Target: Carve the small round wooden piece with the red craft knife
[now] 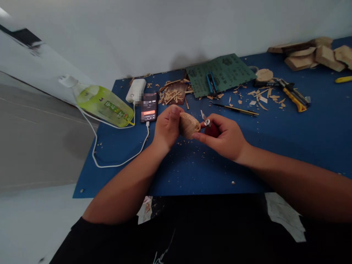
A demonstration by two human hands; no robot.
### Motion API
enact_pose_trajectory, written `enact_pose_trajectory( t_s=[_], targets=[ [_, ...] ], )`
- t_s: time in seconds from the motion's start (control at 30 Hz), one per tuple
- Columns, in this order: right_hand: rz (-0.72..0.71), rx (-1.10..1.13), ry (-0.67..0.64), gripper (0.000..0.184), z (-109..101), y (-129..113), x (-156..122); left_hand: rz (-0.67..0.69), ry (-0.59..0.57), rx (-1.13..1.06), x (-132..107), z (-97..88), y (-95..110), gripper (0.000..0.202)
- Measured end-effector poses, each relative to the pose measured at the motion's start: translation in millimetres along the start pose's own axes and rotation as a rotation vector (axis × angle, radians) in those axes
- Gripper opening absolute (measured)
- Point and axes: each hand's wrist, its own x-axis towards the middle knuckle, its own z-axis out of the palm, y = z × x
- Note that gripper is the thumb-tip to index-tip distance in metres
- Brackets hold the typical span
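Note:
My left hand (168, 124) is closed round the left end of a rounded, partly carved wood block (188, 126), thumb on top. A carving knife (211, 128) with a dark red handle and a small bright blade sits in the closed fingers of my right hand (227, 136). The blade points up and away, apart from the wood. My right thumb and a fingertip touch the block's right end. Fine wood crumbs lie on the blue table (192, 172) beneath.
Behind the hands lie wood shavings (173, 93), green sandpaper (222, 73), a blue cutter (211, 83), a thin black tool (235, 109) and a yellow utility knife (294, 96). Left are a phone (149, 107), power bank (136, 90), cable (110, 167) and bottle (104, 104). Wood pieces (302, 58) lie far right.

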Motion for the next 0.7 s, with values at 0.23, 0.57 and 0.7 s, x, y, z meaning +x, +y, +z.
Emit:
enact_pose_trajectory(
  t_s=[0.23,0.57,0.7],
  targets=[
    [0.153,0.271,0.165,0.047,4.1,10.2,0.3,0.077,-0.08,-0.075,1.3,1.3,-14.1,0.062],
    [0.315,0.677,0.312,0.036,2.5,3.7,9.2,0.058,-0.139,-0.419,12.3,-8.3,-7.6,0.053],
    [0.362,0.767,0.342,0.036,-2.2,-1.3,13.5,0.105,-0.094,-0.479,12.1,-17.3,5.1,0.04]
  ],
)
